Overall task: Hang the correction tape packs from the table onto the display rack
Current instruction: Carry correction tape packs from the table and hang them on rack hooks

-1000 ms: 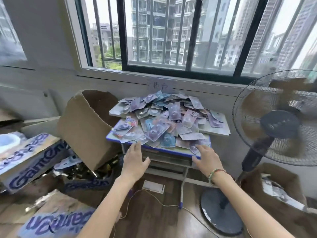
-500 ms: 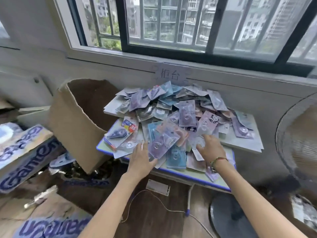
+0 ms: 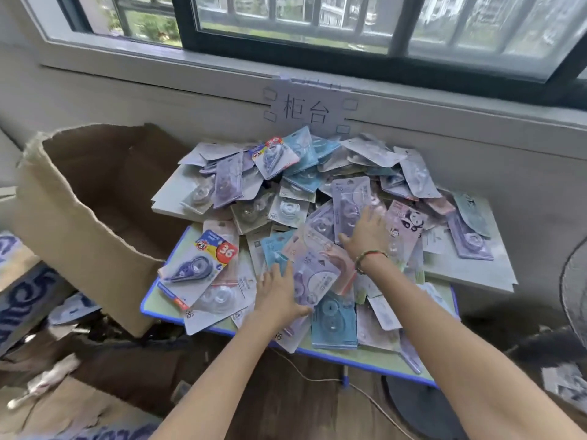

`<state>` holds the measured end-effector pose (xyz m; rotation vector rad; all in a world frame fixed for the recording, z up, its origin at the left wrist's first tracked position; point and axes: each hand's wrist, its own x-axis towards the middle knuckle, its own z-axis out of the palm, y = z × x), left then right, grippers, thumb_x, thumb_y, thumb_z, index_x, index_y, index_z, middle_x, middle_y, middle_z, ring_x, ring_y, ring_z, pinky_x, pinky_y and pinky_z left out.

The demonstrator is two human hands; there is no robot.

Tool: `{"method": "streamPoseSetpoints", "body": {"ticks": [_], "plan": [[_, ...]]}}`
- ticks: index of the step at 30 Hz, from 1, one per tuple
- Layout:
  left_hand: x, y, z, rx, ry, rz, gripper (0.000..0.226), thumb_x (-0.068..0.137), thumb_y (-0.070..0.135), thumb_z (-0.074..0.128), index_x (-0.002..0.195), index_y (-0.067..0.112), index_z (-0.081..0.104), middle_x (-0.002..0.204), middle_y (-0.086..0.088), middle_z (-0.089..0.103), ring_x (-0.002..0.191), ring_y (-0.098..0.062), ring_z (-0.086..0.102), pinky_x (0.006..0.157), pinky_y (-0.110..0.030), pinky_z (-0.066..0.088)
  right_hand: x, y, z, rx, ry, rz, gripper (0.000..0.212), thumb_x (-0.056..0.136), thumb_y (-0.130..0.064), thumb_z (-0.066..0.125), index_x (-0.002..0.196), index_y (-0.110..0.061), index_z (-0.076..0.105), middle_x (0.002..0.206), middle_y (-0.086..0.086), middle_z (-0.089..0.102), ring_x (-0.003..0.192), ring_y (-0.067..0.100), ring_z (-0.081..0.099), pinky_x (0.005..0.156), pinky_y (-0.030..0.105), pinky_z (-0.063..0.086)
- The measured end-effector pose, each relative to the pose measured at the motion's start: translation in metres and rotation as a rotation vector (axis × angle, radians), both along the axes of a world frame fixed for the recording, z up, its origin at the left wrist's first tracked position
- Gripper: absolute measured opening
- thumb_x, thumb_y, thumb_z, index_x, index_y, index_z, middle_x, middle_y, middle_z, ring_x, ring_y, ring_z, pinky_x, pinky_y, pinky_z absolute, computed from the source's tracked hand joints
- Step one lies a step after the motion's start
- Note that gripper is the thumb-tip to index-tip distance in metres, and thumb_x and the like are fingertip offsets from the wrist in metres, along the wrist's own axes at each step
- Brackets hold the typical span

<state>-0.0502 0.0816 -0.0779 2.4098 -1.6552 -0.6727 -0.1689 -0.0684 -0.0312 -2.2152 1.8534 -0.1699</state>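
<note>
A heap of correction tape packs (image 3: 295, 198) in blue, purple, pink and white covers a small blue-edged table (image 3: 152, 300) under the window. My left hand (image 3: 279, 296) lies flat on the near packs, its thumb against the edge of a purple pack (image 3: 314, 277). My right hand (image 3: 368, 233) rests with straight fingers on a tall purple pack (image 3: 349, 201) in the middle of the heap. Neither hand has a pack lifted. No display rack is in view.
A large open cardboard box (image 3: 79, 217) stands at the table's left. Printed cartons (image 3: 22, 296) lie on the floor at the left. A fan's grille (image 3: 571, 293) and base (image 3: 419, 404) sit at the right. A paper sign (image 3: 305, 106) is taped to the wall.
I have come closer to the table. Both hands moved forward from the table's front edge onto the heap, the right one farther into the middle.
</note>
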Motion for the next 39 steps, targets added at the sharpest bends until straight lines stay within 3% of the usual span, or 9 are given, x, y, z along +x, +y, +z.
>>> {"method": "streamPoseSetpoints", "body": {"ticks": [9,14,21,31,35,39], "plan": [[0.004,-0.009,-0.011,0.015,-0.076,-0.035,0.114,0.066,0.063,0.074,0.148,0.014,0.013,0.146,-0.010,0.018,0.135,-0.030,0.025,0.108,-0.042,0.029,0.029,-0.032,-0.023,0.051,0.135,-0.062,0.112,0.078,-0.056,0.068,0.149,-0.001,0.001,0.153,0.031,0.005,0.142,0.042,0.011,0.115,0.046,0.020],[-0.003,-0.015,-0.014,0.055,-0.077,-0.019,0.118,0.066,0.062,0.075,0.150,0.011,0.010,0.151,-0.013,0.012,0.137,-0.033,0.022,0.109,-0.045,0.030,0.027,-0.040,-0.019,0.085,0.079,-0.075,0.108,0.079,-0.045,0.072,0.149,-0.002,0.001,0.153,0.029,0.007,0.142,0.040,0.013,0.114,0.044,0.021],[-0.003,-0.017,-0.007,0.039,0.020,0.019,0.101,0.070,0.050,0.075,0.144,0.011,0.018,0.148,-0.013,0.020,0.132,-0.033,0.031,0.105,-0.048,0.037,0.023,-0.033,-0.011,0.075,-0.008,-0.079,0.115,0.078,-0.038,0.074,0.148,0.000,-0.008,0.155,0.024,0.002,0.140,0.039,0.017,0.113,0.049,0.024],[-0.011,-0.016,0.024,-0.040,0.090,0.118,0.118,0.072,0.049,0.075,0.152,0.006,0.000,0.148,-0.017,0.033,0.133,-0.033,0.039,0.106,-0.043,0.039,-0.014,-0.011,0.039,-0.021,-0.212,-0.075,0.122,0.074,-0.037,0.078,0.149,-0.003,-0.012,0.154,0.016,0.007,0.135,0.038,0.024,0.107,0.050,0.035],[-0.022,-0.009,0.042,-0.148,0.144,0.187,0.111,0.066,0.053,0.078,0.147,0.003,0.020,0.141,-0.014,0.044,0.128,-0.030,0.044,0.103,-0.045,0.043,-0.046,0.018,0.058,-0.052,-0.272,-0.060,0.121,0.076,-0.041,0.076,0.149,-0.002,-0.012,0.155,0.016,0.002,0.139,0.036,0.020,0.108,0.042,0.031],[-0.043,0.002,0.057,-0.306,0.148,0.212,0.097,0.066,0.058,0.076,0.136,0.004,0.034,0.130,-0.013,0.050,0.118,-0.029,0.050,0.099,-0.045,0.045,-0.082,0.050,0.066,-0.066,-0.329,-0.085,0.120,0.076,-0.043,0.075,0.149,-0.001,-0.011,0.156,0.016,0.000,0.141,0.035,0.022,0.111,0.043,0.031]]}}
